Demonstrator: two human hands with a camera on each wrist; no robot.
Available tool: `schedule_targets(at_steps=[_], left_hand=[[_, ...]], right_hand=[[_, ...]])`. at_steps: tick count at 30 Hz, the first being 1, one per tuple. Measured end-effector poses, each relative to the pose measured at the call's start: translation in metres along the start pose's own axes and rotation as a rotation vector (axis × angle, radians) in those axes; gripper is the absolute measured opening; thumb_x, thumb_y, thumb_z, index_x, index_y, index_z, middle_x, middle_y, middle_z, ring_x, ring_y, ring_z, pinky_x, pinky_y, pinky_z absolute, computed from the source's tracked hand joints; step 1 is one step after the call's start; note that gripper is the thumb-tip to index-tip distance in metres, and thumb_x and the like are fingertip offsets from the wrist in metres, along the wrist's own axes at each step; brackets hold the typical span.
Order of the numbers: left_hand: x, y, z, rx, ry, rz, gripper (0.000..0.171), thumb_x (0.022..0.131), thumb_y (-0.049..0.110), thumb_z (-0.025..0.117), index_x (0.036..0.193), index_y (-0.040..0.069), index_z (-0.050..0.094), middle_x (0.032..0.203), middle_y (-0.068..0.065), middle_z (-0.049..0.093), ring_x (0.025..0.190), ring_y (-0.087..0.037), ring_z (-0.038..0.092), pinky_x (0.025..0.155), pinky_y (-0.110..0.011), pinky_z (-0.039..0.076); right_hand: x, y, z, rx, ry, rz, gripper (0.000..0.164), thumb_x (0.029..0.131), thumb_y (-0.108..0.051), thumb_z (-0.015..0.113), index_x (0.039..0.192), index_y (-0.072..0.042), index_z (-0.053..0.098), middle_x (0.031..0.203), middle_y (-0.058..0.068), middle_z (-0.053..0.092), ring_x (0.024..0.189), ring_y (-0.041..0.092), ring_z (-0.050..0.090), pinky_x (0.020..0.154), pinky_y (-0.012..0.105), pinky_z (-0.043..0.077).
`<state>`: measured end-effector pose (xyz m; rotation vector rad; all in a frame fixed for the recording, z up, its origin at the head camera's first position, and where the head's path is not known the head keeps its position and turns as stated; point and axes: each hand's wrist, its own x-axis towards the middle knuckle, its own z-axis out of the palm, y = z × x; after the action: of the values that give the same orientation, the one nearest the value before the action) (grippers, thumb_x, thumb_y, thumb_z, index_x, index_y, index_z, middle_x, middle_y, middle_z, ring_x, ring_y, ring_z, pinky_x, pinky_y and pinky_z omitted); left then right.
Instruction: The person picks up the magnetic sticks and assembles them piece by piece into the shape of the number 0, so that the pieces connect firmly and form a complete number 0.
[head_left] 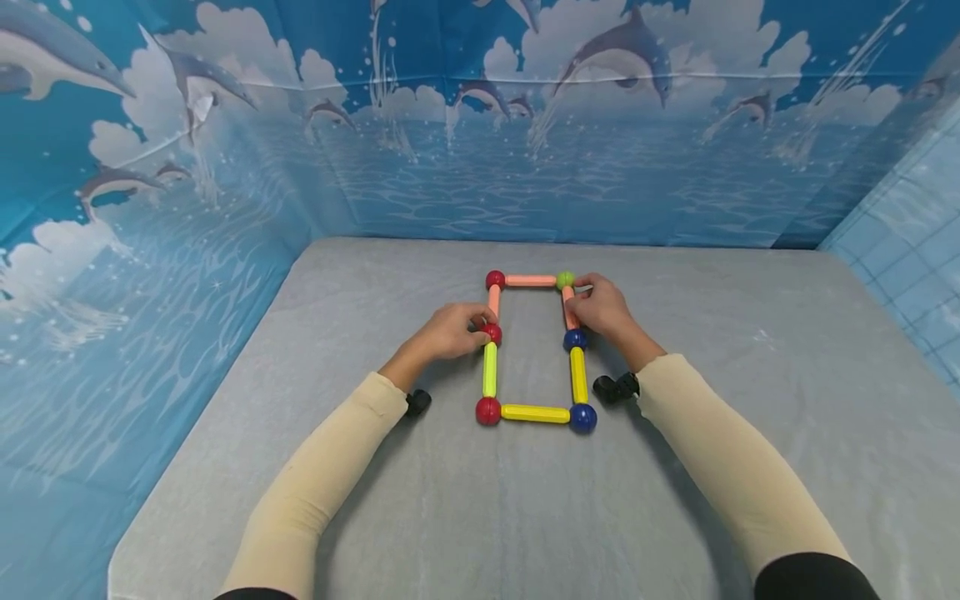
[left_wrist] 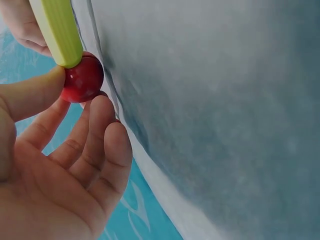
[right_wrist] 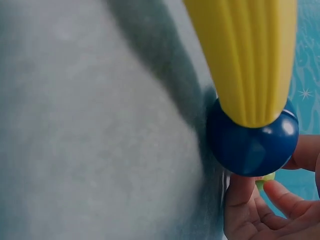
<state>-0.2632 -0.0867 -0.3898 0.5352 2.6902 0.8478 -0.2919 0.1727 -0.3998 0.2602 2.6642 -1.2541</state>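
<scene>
Sticks and balls form a closed four-sided outline flat on the grey table. My left hand (head_left: 454, 330) pinches the red ball (head_left: 491, 334) halfway along the left side; the left wrist view shows the thumb against this red ball (left_wrist: 85, 79), beside a lime stick (left_wrist: 59, 30). At the far right corner my right hand (head_left: 600, 305) pinches an orange stick (head_left: 570, 308), fingertips close to the green ball (head_left: 566, 280). A blue ball (head_left: 575, 339) joins that stick to a yellow stick (head_left: 578, 375). In the right wrist view, the blue ball (right_wrist: 252, 142) partly hides the fingers.
Another red ball (head_left: 488, 411) and a blue ball (head_left: 582, 418) mark the near corners, with a yellow stick (head_left: 536, 413) between them. A far red ball (head_left: 495, 280) meets an orange stick (head_left: 531, 281). Dolphin-printed curtain (head_left: 465, 183) borders the grey table (head_left: 375, 517).
</scene>
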Motion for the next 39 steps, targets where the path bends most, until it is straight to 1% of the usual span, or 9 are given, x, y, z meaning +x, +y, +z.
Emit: schedule_targets(at_steps=[4,13,17,26,35,39], left_hand=[[0.0037,0.0022,0.0009,-0.009,-0.007,-0.013,0.026,0.095,0.018,0.064,0.121,0.017,0.065,0.116,-0.008,0.066,0.097,-0.022,0.059,0.075,-0.03,0.052],[0.0068,0.0043,0.0036,-0.011,-0.016,0.003,0.027,0.096,0.017,0.064,0.123,0.017,0.065,0.119,-0.009,0.067,0.098,-0.023,0.059,0.078,-0.031,0.052],[0.0072,0.0045,0.0038,-0.015,-0.02,0.007,0.028,0.096,0.017,0.063,0.124,0.017,0.065,0.12,-0.01,0.066,0.099,-0.023,0.059,0.078,-0.032,0.051],[0.0068,0.0035,0.003,-0.015,-0.017,-0.008,0.028,0.097,0.017,0.063,0.124,0.017,0.065,0.12,-0.01,0.066,0.098,-0.024,0.058,0.077,-0.031,0.051],[0.0075,0.0036,0.0037,-0.017,-0.012,-0.016,0.028,0.097,0.017,0.062,0.125,0.018,0.065,0.123,-0.011,0.065,0.1,-0.024,0.058,0.077,-0.031,0.052],[0.0072,0.0034,0.0034,-0.017,-0.004,-0.019,0.029,0.097,0.017,0.063,0.126,0.018,0.065,0.123,-0.011,0.065,0.1,-0.024,0.058,0.077,-0.031,0.052]], right_hand=[[0.0008,-0.0003,-0.0001,-0.004,0.018,0.011,0.051,0.097,-0.017,0.055,0.145,-0.006,0.041,0.13,0.021,0.058,0.102,0.03,0.06,0.081,0.035,0.054],[-0.0013,0.0026,-0.0023,-0.034,0.047,0.015,0.049,0.098,-0.017,0.054,0.143,-0.004,0.043,0.13,0.022,0.058,0.103,0.03,0.06,0.081,0.036,0.054],[-0.0016,0.0044,-0.003,-0.046,0.046,0.016,0.048,0.098,-0.018,0.053,0.143,-0.003,0.043,0.13,0.023,0.057,0.102,0.03,0.06,0.079,0.034,0.054],[0.0004,0.0046,-0.0028,-0.065,0.031,-0.002,0.049,0.098,-0.017,0.053,0.143,-0.003,0.042,0.129,0.022,0.058,0.099,0.028,0.061,0.075,0.031,0.053],[-0.0009,0.0057,-0.0046,-0.083,0.031,-0.03,0.048,0.099,-0.019,0.054,0.143,-0.003,0.043,0.128,0.022,0.057,0.099,0.029,0.06,0.079,0.034,0.053],[-0.0006,0.0068,-0.0056,-0.095,0.017,-0.051,0.049,0.1,-0.021,0.054,0.143,-0.003,0.042,0.128,0.022,0.057,0.099,0.029,0.061,0.078,0.034,0.053]])
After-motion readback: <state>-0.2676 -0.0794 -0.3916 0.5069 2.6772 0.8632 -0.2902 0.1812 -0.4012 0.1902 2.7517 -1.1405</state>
